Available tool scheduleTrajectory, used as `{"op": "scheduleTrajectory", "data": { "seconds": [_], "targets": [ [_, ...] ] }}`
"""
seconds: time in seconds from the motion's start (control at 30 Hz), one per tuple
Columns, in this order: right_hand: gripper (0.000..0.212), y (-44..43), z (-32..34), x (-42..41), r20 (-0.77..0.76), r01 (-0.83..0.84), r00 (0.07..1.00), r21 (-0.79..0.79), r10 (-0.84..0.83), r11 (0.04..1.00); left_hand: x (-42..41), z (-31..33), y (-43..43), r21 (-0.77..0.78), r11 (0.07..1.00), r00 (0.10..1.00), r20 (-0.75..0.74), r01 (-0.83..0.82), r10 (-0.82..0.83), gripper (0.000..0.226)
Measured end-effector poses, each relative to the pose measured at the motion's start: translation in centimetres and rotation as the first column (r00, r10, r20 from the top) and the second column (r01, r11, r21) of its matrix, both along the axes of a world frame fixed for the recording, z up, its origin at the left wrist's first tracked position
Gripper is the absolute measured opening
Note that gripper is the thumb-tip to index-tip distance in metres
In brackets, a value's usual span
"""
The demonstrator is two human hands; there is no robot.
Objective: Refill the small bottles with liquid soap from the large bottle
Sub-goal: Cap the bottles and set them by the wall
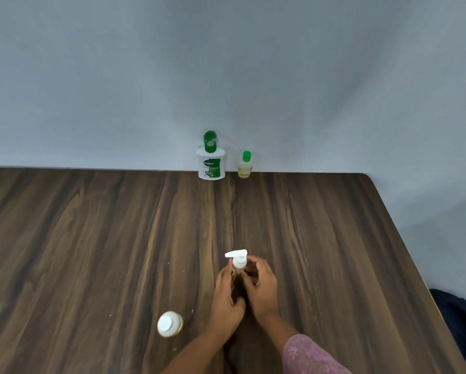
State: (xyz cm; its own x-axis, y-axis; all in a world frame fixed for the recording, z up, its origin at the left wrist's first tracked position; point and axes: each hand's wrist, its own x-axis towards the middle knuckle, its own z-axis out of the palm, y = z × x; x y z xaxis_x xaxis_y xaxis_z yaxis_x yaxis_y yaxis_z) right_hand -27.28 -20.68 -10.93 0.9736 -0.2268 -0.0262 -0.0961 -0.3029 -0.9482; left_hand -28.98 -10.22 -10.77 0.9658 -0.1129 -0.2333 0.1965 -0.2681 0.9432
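Small pump bottle (238, 261) sits upright on the table (91, 238), at 6 o'clock of the tabletop and just ahead of me. Its body is mostly hidden between my hands, only the white pump head shows, nozzle pointing to 9. Left hand (226, 300) wraps the body to steady it. Right hand (261, 287) has its fingers curled at the pump collar, looks like I'm unscrewing or screwing the pump; can't tell which, and can't see the fill level. Both hands closed on this one bottle, base down so nothing tips while twisting. White-capped bottle (169, 323) stands at 8 o'clock from my hands, near but apart, parked out of the elbow path. Large bottle (211, 163) stands at 12 o'clock against the wall (226, 63), on the far edge, green flip cap (209, 137) up and open, so ready to pour. Green-capped small bottle (244, 166) is just beside it on the 3 o'clock side, yellowish liquid inside, cap on. Bare wood lies between my hands and the far pair, giving a straight reach to 12. Table's right edge runs 1 to 5 o'clock with a rounded far corner; dark cloth (458, 319) lies beyond it at 4. Left side runs out of view.
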Motion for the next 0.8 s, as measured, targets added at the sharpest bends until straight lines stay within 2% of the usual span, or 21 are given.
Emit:
{"op": "scheduleTrajectory", "data": {
  "seconds": [0.2,0.4,0.8],
  "targets": [
    [0.033,-4.0,-0.5,6.4,0.082,0.109,0.991,-0.041,-0.106,0.993,7.0,-0.1,-4.5,-0.032,0.997,0.996,0.057,0.064,-0.062,0.081],
    [0.037,-7.1,-1.5,12.8,0.093,0.194,0.977,-0.039,-0.190,0.980,13.3,-0.6,-8.2,-0.036,0.995,0.994,0.063,0.092,-0.090,0.079],
    [0.032,-11.5,-2.9,23.4,0.132,0.257,0.958,-0.016,-0.253,0.966,23.4,-1.6,-13.0,0.117,0.986,0.976,0.167,0.119,-0.138,0.083]
  ]
}}
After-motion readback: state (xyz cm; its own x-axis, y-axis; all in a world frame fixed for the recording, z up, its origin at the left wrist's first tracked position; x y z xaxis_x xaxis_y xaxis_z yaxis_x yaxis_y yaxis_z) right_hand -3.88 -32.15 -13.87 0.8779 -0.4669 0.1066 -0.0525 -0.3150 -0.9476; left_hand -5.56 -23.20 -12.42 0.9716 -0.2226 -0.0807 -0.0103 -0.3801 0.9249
